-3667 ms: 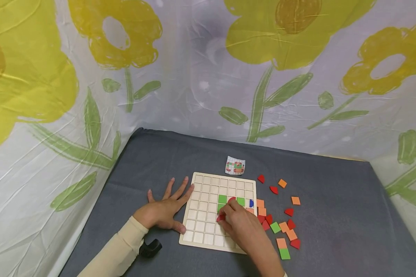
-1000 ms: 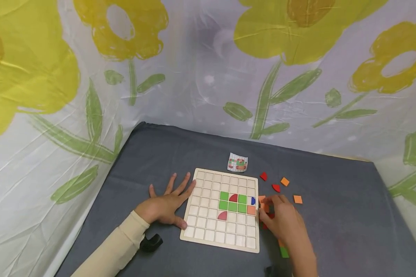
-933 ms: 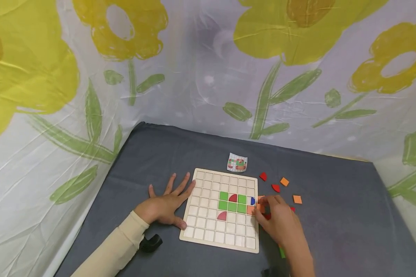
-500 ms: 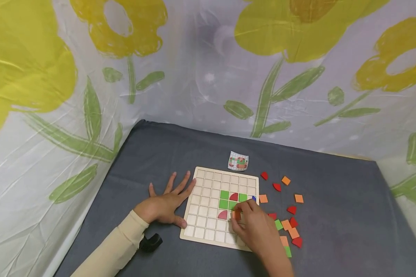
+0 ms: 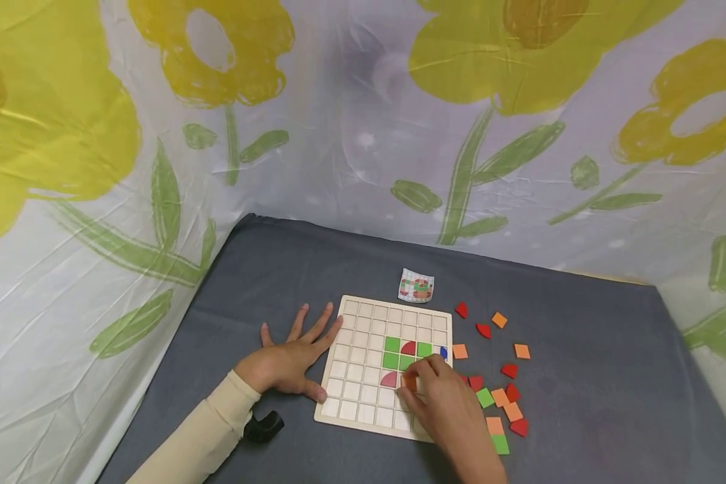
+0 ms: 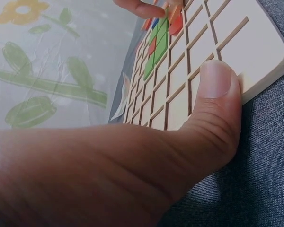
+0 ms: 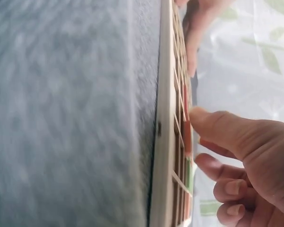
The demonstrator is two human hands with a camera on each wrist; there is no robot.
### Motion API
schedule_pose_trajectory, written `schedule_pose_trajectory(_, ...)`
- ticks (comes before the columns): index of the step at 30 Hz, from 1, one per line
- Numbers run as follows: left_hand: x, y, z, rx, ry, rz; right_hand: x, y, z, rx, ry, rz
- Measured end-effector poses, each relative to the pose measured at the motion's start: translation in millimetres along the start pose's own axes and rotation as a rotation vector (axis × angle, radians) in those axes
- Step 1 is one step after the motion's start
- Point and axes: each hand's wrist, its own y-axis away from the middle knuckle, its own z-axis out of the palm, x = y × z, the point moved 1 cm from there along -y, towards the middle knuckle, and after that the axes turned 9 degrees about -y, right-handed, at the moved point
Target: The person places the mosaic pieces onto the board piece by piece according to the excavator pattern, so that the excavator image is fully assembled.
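A wooden grid board [image 5: 352, 373] lies on the dark cloth. Spread fingers of my left hand [image 5: 286, 365] rest at its left edge; in the left wrist view the thumb [image 6: 215, 87] presses on the rim. My right hand [image 5: 444, 403] pinches an orange square tile [image 5: 408, 382] low over a cell, just right of a red quarter-circle tile [image 5: 389, 380]. Whether that tile lies flat in the cell is hard to tell. Above it sit green square tiles [image 5: 391, 361], another red quarter-circle and a blue piece [image 5: 444, 351]. My right hand hides part of the board's right side.
A small pattern card [image 5: 416, 286] lies behind the board. Loose red, orange and green tiles [image 5: 485, 398] are scattered along the right. A black curved object [image 5: 263, 427] sits under the left wrist. A flowered curtain [image 5: 339, 134] hangs behind the table.
My right hand let go of the red quarter-circle on the board, went to the loose tiles on the right, and came back with an orange square. The left hand has stayed put.
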Motion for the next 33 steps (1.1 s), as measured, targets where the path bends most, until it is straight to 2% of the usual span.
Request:
schedule_pose_trajectory(7, 2.8, 5.4, -4.9, 0.004, -0.009, -0.023, 3, 2.2, -5, -0.016, -0.015, 0.024)
schedule_pose_trajectory(13, 1.7, 7.2, -2.6, -0.005, 0.006, -0.022, 0, 2.1, -3, -0.027, -0.057, 0.018)
schedule_pose_trajectory(21, -1.9, 2.4, 4.4, -0.013, 0.018, -0.018, -1, 0.7, 0, -0.053, -0.063, 0.054)
schedule_pose_trajectory(27, 0.5, 0.8, 0.9, -0.011, 0.002, -0.016, -1, -2.3, -1, -0.069, -0.080, 0.072)
schedule_pose_trajectory(33, 2.2, 3.5, -1.8, 0.006, -0.012, -0.009, 10, -4.2, -11, -0.023, -0.097, 0.079)
